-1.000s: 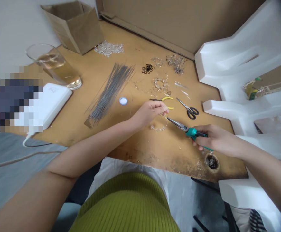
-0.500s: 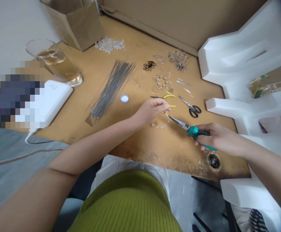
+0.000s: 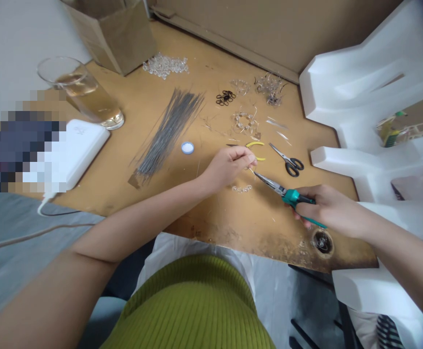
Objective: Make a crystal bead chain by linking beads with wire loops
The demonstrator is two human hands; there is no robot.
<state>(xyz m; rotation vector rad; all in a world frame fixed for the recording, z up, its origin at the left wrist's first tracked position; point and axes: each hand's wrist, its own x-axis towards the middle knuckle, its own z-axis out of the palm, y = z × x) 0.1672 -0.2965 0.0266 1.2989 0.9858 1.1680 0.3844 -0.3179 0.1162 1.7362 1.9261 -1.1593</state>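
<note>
My left hand (image 3: 231, 162) is closed in a pinch on a thin wire (image 3: 251, 170) above the table. Clear beads (image 3: 242, 189) hang in a short curved row just below the fingers. My right hand (image 3: 320, 206) is wrapped around teal-handled needle-nose pliers (image 3: 289, 196), whose tips point left and meet the wire close to my left fingertips. Whether the jaws are tight on it is too small to tell. Behind my left hand lies a yellow-handled tool (image 3: 255, 144), partly hidden. Black-handled scissors (image 3: 293, 166) rest to its right.
A bundle of grey wires (image 3: 171, 131) and a small blue-rimmed cap (image 3: 187, 148) lie left of centre. Farther back are loose clear beads (image 3: 164, 66), black rings (image 3: 226, 98) and a beaded wire ring (image 3: 245, 122). A drink glass (image 3: 84, 97) stands left; white foam (image 3: 331, 157) borders the right.
The row of beads has shifted slightly right, and the wire near the plier tips has changed its curve. Both hands stay almost in place with the same grips.
</note>
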